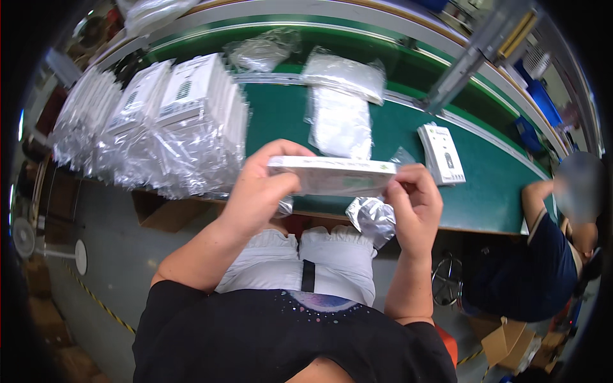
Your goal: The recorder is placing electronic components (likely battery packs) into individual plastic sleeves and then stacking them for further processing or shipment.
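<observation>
The slim white carton (pixel 345 165), apparently sleeved in clear film, is held up lengthwise between the two hands, narrow edge uppermost, around the near edge of the green workbench (pixel 271 121). Slick film could let it slide if either pinch loosens, and being so near that edge it might drop onto the lap rather than the worktop; a hard tug at the right end could also tear or crease the film. As for the fingers, the left hand (pixel 257 188) is closed on the carton's left end, thumb across the near face and fingers behind. The right hand (pixel 416 207) has thumb and forefinger pinched together at the right end; whether they grip film alone or the carton too, I cannot tell. Crinkled silvery plastic (pixel 373 220) hangs just below, by the right hand, where it could snag. Farther out, flat clear bags (pixel 341 124) lie beyond the carton, bagged cartons (pixel 191 89) stand in rows to the left, and a few unheld cartons (pixel 442 154) rest to the right.
</observation>
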`<state>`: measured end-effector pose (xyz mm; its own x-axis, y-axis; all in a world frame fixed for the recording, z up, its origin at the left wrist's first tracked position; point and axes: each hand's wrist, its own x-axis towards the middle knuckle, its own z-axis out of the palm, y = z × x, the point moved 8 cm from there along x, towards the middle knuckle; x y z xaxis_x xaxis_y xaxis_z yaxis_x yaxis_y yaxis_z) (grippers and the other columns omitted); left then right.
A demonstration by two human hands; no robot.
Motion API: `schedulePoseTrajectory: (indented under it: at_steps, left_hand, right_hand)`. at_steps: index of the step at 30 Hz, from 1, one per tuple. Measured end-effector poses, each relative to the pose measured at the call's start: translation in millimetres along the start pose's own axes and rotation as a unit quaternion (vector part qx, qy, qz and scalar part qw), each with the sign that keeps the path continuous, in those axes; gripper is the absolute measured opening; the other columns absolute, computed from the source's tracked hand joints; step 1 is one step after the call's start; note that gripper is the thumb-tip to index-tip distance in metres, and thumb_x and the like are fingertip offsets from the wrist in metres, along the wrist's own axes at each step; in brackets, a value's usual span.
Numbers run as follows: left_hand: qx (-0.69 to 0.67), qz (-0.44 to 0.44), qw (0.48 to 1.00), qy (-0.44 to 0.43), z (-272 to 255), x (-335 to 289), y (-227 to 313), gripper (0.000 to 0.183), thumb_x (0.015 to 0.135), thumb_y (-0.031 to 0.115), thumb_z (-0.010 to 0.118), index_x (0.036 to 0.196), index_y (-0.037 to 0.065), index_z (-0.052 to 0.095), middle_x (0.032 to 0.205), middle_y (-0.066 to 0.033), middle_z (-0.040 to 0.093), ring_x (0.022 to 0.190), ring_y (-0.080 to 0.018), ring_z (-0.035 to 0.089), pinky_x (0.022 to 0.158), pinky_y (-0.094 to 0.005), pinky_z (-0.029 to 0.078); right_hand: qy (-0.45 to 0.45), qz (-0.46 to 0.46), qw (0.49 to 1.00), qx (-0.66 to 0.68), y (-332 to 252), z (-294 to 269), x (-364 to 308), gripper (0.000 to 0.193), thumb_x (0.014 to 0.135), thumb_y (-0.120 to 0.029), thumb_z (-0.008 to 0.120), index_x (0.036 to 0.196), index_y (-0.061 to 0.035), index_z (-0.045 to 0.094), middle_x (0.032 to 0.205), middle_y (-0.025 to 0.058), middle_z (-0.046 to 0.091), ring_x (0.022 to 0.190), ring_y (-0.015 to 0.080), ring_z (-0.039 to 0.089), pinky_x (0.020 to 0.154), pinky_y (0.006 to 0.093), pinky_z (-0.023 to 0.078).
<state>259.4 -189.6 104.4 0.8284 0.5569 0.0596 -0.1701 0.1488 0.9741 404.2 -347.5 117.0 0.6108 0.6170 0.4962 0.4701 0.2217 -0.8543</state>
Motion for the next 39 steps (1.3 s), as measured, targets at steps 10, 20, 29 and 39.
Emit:
schedulePoseTrajectory:
  at_steps: [10, 20, 29, 39]
  left_hand:
    - [0.135, 0.398, 0.897, 0.135, -27, -26, 111, 0.024, 0.077, -0.007, 0.052, 0.099, 0.001, 0.054, 0.106, -0.0108, 0.057, 0.091, -0.0135, 0.053, 0.079, -0.0243, 0.044]
    - [0.689, 0.225, 0.634, 0.269, -104, 2, 127, 0.033, 0.084, 0.024, 0.057, 0.107, 0.000, 0.058, 0.109, -0.0165, 0.056, 0.101, -0.0345, 0.053, 0.089, -0.0413, 0.041]
    - [0.552, 0.459, 0.694, 0.051, 36, -29, 103, 0.021, 0.075, 0.006, 0.066, 0.096, 0.002, 0.063, 0.103, -0.0118, 0.061, 0.095, -0.0279, 0.056, 0.085, -0.0388, 0.042]
    - [0.390, 0.302, 0.842, -0.219, 126, 37, -48, 0.014, 0.075, 0.013, 0.069, 0.080, 0.004, 0.060, 0.082, -0.0079, 0.054, 0.075, -0.0262, 0.054, 0.070, -0.0351, 0.045]
  right_hand:
    - [0.161, 0.152, 0.975, -0.005, 34, -34, -3, 0.024, 0.088, -0.017, 0.059, 0.101, 0.0021, 0.054, 0.090, 0.0081, 0.055, 0.072, 0.0109, 0.057, 0.058, 0.0239, 0.046]
    - [-0.087, 0.002, 0.864, -0.496, 76, 4, -8, 0.040, 0.084, -0.022, 0.059, 0.118, -0.0002, 0.054, 0.127, 0.0209, 0.047, 0.123, 0.0378, 0.039, 0.104, 0.0468, 0.029]
    - [0.024, -0.111, 0.912, -0.395, 63, -36, 46, 0.036, 0.081, -0.026, 0.066, 0.108, -0.0032, 0.061, 0.112, 0.0153, 0.058, 0.111, 0.0328, 0.050, 0.095, 0.0442, 0.036]
    - [0.117, 0.110, 0.792, -0.588, 107, -124, 64, 0.078, 0.061, -0.048, 0.076, 0.120, -0.0024, 0.053, 0.105, 0.0181, 0.059, 0.101, 0.0325, 0.055, 0.089, 0.0430, 0.040]
